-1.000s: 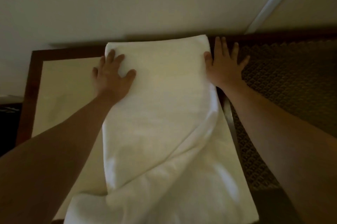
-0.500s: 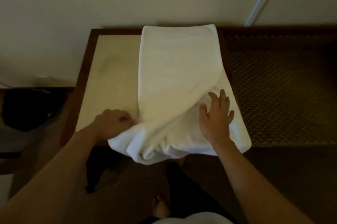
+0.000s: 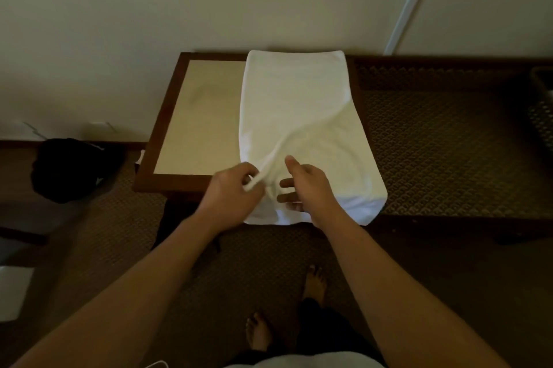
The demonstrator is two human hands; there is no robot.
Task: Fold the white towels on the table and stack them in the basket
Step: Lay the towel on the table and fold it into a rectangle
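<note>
- One white towel (image 3: 294, 104) is in view; no second one shows on the counter (image 3: 197, 116).
- It lies along the counter's right edge, its long axis running from the far edge by the wall to the near edge.
- The far end sits flat and square at the counter's far right corner; the near end hangs over the near edge.
- A raised diagonal crease crosses the towel from its right side down toward the near left, ending between the two hands.
- Two hands are at the towel's near end, close together above the counter's near edge.
- The left grip (image 3: 232, 192) is closed on the towel: its curled fingers pinch the gathered fold at the near-left part of the cloth.
- The right grip (image 3: 305, 185) is open, fingers spread and loosely extended over the cloth just right of that fold, thumb pointing to the far edge; whether it touches the towel I cannot tell.
- The counter's pale top is bare on its left half, framed by a dark wooden rim.
- One dark woven basket (image 3: 543, 104) shows partly at the picture's right edge, well apart from the towel.
- Two bare feet (image 3: 314, 284) stand on the patterned carpet (image 3: 449, 140) below.
</note>
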